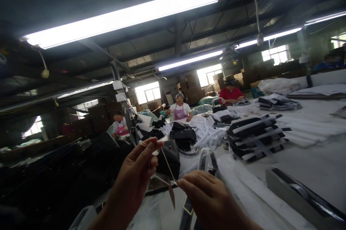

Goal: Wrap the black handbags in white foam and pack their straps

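Note:
My left hand [135, 172] is raised left of the middle, thumb and fingers pinched on a thin pale string [168, 163]. The string slants down to my right hand [208, 194], whose fingertips pinch its lower end. Just below it hangs a small brown tag [172, 197], seen nearly edge-on. A bit of white material shows by my left fingertips; I cannot make out what it is. Behind my left fingers stands a black handbag [170, 158]. Beyond my right hand is a bag handle in clear wrapping [208, 159], and a dark strap with a gold buckle [187, 206] lies below.
Dark bags [67, 183] are heaped on the left. A stack of black and white pieces [254, 136] and a grey tape dispenser [300, 197] are on the right. White rolls [211, 134] lie farther back. Several people sit across the table, one in a pink apron [180, 111].

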`<state>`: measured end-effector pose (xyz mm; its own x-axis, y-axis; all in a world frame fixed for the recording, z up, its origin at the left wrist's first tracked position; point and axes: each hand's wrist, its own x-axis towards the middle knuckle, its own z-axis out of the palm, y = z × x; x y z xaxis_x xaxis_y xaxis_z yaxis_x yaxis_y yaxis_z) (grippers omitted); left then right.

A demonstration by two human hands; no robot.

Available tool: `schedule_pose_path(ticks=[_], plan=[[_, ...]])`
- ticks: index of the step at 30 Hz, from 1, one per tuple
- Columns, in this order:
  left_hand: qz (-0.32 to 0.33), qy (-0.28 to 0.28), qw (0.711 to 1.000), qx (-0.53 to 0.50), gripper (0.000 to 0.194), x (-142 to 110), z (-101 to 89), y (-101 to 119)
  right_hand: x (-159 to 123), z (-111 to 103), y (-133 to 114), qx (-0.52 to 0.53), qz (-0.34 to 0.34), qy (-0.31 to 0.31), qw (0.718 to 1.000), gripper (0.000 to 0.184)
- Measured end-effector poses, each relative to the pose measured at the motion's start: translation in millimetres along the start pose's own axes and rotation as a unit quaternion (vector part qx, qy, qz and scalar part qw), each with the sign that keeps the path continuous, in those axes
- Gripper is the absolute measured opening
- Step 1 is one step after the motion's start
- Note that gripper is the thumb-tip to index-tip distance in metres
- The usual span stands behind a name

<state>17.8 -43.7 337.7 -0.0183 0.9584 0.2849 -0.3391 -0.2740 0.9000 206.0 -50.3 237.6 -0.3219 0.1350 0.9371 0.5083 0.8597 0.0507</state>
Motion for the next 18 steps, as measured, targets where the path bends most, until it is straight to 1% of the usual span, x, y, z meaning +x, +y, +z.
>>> schedule_pose_path(ticks=[2, 4, 5, 7, 8, 9, 10, 11, 13, 14, 15, 16, 17, 18], plan=[[-0.013, 0.016, 1.0, -0.023, 0.054, -2, 2.3, 0, -5, 3, -3, 0.038, 0.021, 0.013, 0.999, 0.024], [-0.021, 0.016, 0.999, -0.039, 0.055, -5, 8.0, -2, -9, 4, -5, 0.099, 0.088, 0.027, 0.991, 0.024], [-0.022, 0.007, 0.999, -0.04, 0.052, -7, 12.4, -3, -10, 4, -5, 0.133, 0.138, 0.034, 0.981, 0.028], [-0.024, -0.032, 0.999, -0.037, 0.041, -11, 23.2, -6, -8, 4, -7, 0.214, 0.233, 0.043, 0.948, 0.047], [-0.029, -0.055, 0.997, -0.035, 0.035, -14, 29.0, -7, -6, 4, -8, 0.266, 0.269, 0.042, 0.925, 0.057], [-0.036, -0.077, 0.996, -0.035, 0.03, -16, 34.5, -9, -2, 4, -9, 0.325, 0.297, 0.038, 0.897, 0.063], [-0.044, -0.096, 0.994, -0.039, 0.027, -18, 39.3, -11, 1, 3, -11, 0.385, 0.322, 0.028, 0.864, 0.064], [-0.052, -0.11, 0.992, -0.044, 0.025, -20, 43.1, -12, 3, 1, -13, 0.438, 0.351, 0.015, 0.828, 0.059], [-0.067, -0.117, 0.99, -0.049, 0.024, -24, 46.2, -15, 5, -4, -15, 0.507, 0.421, -0.001, 0.752, 0.043], [-0.075, -0.114, 0.99, -0.048, 0.024, -26, 45.2, -17, 2, -9, -16, 0.522, 0.461, 0.0, 0.717, 0.042], [-0.084, -0.11, 0.989, -0.043, 0.024, -27, 42.1, -20, -2, -14, -15, 0.526, 0.502, 0.004, 0.686, 0.044], [-0.095, -0.11, 0.989, -0.028, 0.024, -28, 36.8, -25, -9, -20, -14, 0.522, 0.536, 0.011, 0.663, 0.047], [-0.108, -0.113, 0.988, -0.003, 0.026, -28, 29.3, -31, -18, -27, -11, 0.508, 0.563, 0.018, 0.652, 0.05], [-0.121, -0.121, 0.985, 0.028, 0.03, -27, 19.5, -38, -28, -33, -8, 0.485, 0.584, 0.019, 0.651, 0.053]])
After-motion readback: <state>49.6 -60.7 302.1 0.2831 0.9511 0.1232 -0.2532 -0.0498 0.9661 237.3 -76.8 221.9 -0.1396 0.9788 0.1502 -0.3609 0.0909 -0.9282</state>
